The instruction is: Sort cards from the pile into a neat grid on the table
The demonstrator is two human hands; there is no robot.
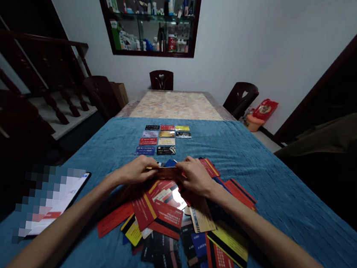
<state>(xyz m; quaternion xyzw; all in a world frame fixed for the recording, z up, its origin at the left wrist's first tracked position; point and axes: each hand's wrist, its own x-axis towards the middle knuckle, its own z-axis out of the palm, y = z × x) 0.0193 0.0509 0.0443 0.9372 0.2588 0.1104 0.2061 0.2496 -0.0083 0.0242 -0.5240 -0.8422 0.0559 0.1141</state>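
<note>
My left hand (140,170) and my right hand (196,177) pinch opposite ends of one plastic card (166,172), brownish and tilted so that its face is hard to make out. Under and around both hands spreads a loose pile of cards, red, black, blue, yellow and beige. Among them are a red card with a black stripe (167,219), a yellow card (230,244) and a beige card (202,215). Beyond the hands, several cards lie flat in short rows, with a black card (166,150) and a blue card (145,150) nearest me.
A blue cloth (116,140) covers the near part of the table. To the left lies a tablet-like device (60,206), partly blurred out. Dark wooden chairs (242,99) stand around the far end. A wall cabinet (148,55) with bottles and a plush toy is at the back.
</note>
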